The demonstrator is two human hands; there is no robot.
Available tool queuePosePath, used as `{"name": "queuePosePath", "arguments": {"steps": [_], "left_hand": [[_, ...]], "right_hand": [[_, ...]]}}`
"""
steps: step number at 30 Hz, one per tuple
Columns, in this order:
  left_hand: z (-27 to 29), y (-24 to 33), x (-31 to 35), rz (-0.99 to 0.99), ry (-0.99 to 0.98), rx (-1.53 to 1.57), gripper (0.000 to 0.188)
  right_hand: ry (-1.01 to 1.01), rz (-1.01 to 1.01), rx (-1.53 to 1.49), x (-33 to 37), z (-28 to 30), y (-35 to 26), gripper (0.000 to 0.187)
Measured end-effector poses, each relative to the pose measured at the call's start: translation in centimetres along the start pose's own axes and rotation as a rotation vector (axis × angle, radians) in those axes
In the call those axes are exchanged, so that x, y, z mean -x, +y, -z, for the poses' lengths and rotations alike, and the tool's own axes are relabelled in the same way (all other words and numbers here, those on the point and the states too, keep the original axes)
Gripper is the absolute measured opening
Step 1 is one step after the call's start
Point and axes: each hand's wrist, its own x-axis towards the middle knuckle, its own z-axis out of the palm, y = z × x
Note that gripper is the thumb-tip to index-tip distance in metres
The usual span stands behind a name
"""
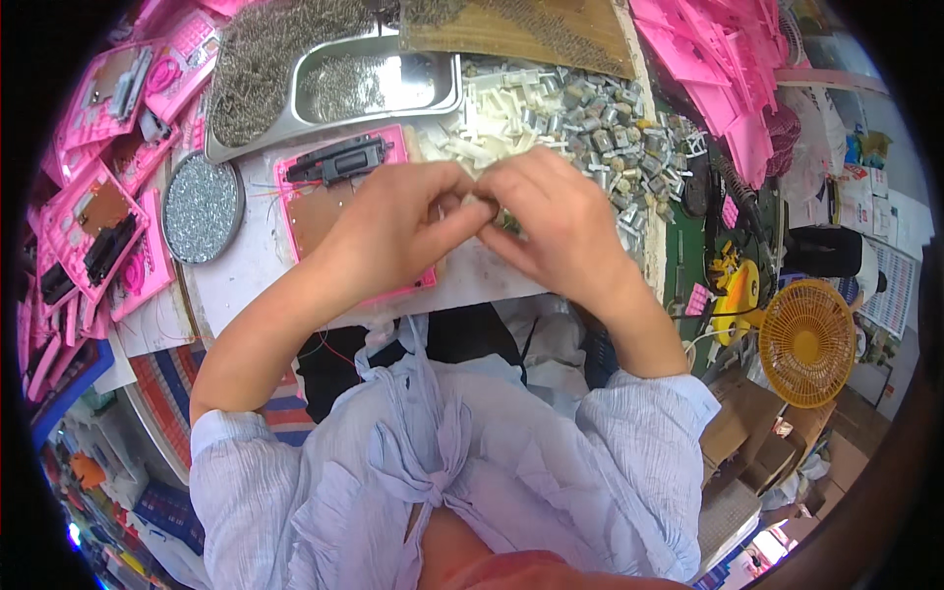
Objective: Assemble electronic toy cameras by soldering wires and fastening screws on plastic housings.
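Head view. Left hand [393,221] and right hand [560,221] meet fingertip to fingertip above the near edge of the white work surface [246,265]. A small pale part [479,197] sits pinched between them, mostly hidden. The fingers of both hands are drawn together on it, the left thumb pressing in from the left and the right fingers curled over from the right. The part lies directly between the two sets of fingertips, equally near to each hand; its long axis cannot be told.

Under the left hand: a pink plastic panel [339,197] with a black component at its far edge, lying flat.

Just beyond the hands: a heap of white plastic pieces [492,113] and small grey motors [619,133], nearer the right hand.

Further off: a steel tray [379,84] of small metal parts, and a round dish of screws [202,208] to the left. An orange fan [806,342] stands well apart at right.
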Motion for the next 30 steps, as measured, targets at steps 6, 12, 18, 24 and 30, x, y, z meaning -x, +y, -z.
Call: {"name": "queuePosePath", "arguments": {"steps": [6,12,18,24,30], "left_hand": [[0.5,-0.9,0.1,0.178,-0.374,0.339,0.022],[0.7,1.4,-3.7,0.274,-0.611,0.369,0.022],[-2.5,2.4,-6.9,0.028,-0.448,0.348,0.025],[-1.2,1.8,-14.6,-0.452,0.047,-0.354,0.035],[0.6,-1.2,-23.3,-0.173,0.288,-0.806,0.026]], "right_hand": [[-0.302,-0.291,-0.774,1.9,1.6,1.2,0.027],[-0.120,-0.467,-0.994,5.0,1.8,1.4,0.020],[0.331,-0.741,-1.310,8.4,0.9,1.3,0.016],[0.772,-0.489,-1.299,10.0,0.3,2.3,0.011],[0.730,-0.519,-1.277,10.8,-0.3,2.5,0.013]]}}
